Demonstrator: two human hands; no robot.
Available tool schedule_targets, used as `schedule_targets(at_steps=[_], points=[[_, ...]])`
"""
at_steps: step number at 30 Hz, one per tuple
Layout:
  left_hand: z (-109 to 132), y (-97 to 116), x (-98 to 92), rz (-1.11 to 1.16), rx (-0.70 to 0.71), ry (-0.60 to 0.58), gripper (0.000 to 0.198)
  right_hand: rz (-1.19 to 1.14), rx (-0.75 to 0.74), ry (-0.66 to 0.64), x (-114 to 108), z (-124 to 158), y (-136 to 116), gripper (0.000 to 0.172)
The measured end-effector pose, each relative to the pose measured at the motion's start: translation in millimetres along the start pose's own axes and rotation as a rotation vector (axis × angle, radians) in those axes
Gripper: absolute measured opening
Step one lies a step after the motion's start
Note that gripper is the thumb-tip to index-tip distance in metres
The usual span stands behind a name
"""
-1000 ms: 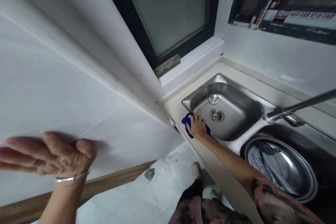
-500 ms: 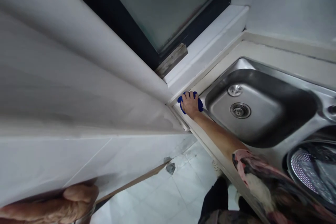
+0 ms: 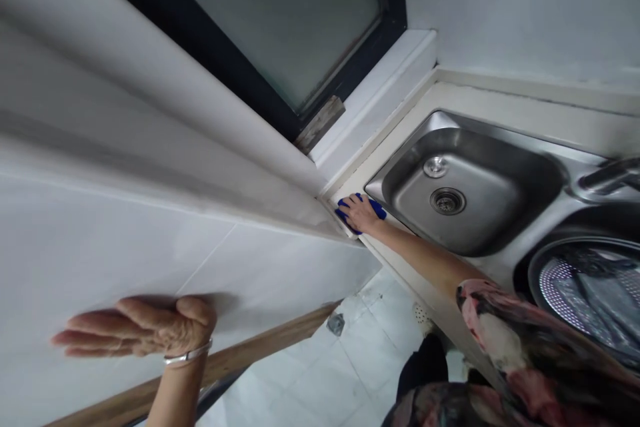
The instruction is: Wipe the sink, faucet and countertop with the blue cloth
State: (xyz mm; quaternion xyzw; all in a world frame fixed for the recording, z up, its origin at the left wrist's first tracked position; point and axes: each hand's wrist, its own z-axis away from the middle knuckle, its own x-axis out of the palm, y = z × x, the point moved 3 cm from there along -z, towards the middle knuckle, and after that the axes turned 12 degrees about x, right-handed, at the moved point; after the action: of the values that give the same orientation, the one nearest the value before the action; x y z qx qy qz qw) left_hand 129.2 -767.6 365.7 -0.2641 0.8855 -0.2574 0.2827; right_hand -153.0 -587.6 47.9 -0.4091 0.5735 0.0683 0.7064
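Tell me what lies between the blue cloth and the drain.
In the head view, the sink's metal rim and a bare stretch of basin separate the blue cloth from the drain.

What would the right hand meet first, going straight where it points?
Probably the cream countertop's raised edge, past the crumpled blue cloth under the hand, then the white wall; depth is unclear.

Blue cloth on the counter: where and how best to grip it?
The blue cloth is likely best pinched by its edge nearest the sink, coming from above on that side: it lies low on the counter, its middle covered by the right hand, that edge uncovered.
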Motion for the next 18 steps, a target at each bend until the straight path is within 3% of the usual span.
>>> schedule_targets(at_steps=[3,9,14,16,18], points=[[3.0,-1.9,7.1,0.012,-0.063,-0.016,0.117,-0.040,-0.034,0.044,-1.5,46.3,14.1,0.035],[9.2,-15.2,20.0,0.156,-0.397,-0.145,0.111,-0.138,-0.169,0.080,-2.6,156.2,44.6,0.034],[4.7,-19.5,22.0,0.195,-0.461,-0.181,0.116,-0.102,-0.166,0.070,-6.4,255.0,73.1,0.039],[4.6,-19.1,20.1,0.180,-0.439,-0.181,0.118,-0.071,-0.139,0.061,-6.9,276.1,81.5,0.040],[7.3,-18.4,17.5,0.173,-0.464,-0.206,0.119,-0.052,-0.097,0.041,-7.8,274.9,84.6,0.040]])
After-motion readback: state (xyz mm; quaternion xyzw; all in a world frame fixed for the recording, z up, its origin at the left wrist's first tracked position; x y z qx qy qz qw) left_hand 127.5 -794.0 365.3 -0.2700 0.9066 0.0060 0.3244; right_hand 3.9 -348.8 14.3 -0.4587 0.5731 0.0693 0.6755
